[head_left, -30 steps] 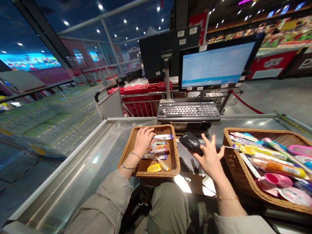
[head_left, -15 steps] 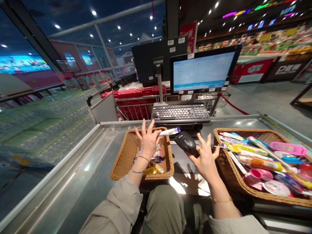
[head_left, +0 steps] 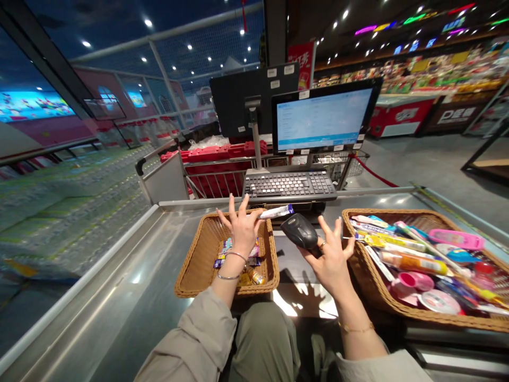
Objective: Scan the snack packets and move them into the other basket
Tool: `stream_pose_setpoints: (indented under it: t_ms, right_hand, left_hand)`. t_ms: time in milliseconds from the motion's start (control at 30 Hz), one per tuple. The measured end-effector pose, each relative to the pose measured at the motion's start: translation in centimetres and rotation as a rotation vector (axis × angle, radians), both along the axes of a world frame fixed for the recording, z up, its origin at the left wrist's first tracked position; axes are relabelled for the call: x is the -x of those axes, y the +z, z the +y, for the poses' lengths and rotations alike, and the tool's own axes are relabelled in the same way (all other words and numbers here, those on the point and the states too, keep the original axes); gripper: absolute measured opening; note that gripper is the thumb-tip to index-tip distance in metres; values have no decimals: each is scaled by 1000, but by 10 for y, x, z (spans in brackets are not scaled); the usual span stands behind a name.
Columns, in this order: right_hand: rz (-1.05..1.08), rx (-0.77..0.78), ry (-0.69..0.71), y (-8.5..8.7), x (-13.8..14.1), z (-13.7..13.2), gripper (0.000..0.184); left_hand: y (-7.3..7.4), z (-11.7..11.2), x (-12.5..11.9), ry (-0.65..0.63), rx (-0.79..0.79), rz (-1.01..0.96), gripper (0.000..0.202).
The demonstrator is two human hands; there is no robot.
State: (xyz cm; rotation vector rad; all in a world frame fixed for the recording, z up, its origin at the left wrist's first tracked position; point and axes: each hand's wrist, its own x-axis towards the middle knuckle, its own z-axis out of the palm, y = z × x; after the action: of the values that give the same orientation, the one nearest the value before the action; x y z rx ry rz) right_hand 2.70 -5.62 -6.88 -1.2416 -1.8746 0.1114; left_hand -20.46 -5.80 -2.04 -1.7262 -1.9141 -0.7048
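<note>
My left hand (head_left: 243, 231) is over the small wicker basket (head_left: 190, 265), pinching a slim white packet with a dark blue end (head_left: 275, 211) between thumb and forefinger; its other fingers are spread upward. In that basket lie several small wrapped packets (head_left: 226, 246) and a gold-wrapped piece (head_left: 256, 276), partly behind my wrist. My right hand (head_left: 332, 257) grips a black barcode scanner (head_left: 300, 231) by its handle, with some fingers raised. The scanner's head points left toward the packet, just apart from it.
A larger wicker basket (head_left: 369, 292) full of toothbrushes, tubes and pink plastic items stands at the right. Behind my hands are a keyboard (head_left: 290, 183) and a lit monitor (head_left: 324, 119). The metal counter (head_left: 131, 286) stretches left; a shopping cart (head_left: 212, 178) stands beyond it.
The whole view has shifted slightly, so the monitor and baskets appear a little farther left. Both hands keep nearly the same pose, still holding the packet and the scanner.
</note>
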Motion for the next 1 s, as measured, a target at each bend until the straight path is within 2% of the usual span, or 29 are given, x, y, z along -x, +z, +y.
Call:
stream_pose_setpoints:
  t_ms: [400,1000]
  right_hand:
    - [28,3,-3,6,-1,-3,24]
    - [37,-4,-9,5,-2,-3,23]
  left_hand:
    - [3,5,-1,-5,4,-39,20]
    - [6,3,-1,9,26,-38,20]
